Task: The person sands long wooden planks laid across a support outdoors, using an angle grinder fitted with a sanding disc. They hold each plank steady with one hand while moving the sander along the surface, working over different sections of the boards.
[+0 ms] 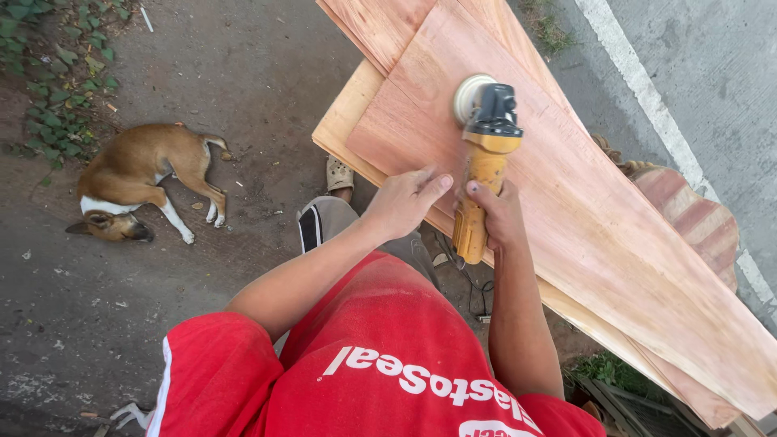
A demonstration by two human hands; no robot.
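My right hand (498,214) grips the yellow body of an angle sander (483,162). Its black head and round white sanding disc (468,93) rest on a long reddish wooden plank (615,235). My left hand (402,202) lies flat on the near edge of that plank, just left of the tool, and holds nothing. The plank sits on top of other boards (356,105), a paler one sticking out at the left.
A brown and white dog (142,178) lies on the dirt ground at the left, beside green plants (48,73). My sandalled foot (338,174) shows under the boards. A concrete road with a white line (647,89) runs at the right. A cable (477,291) hangs below the sander.
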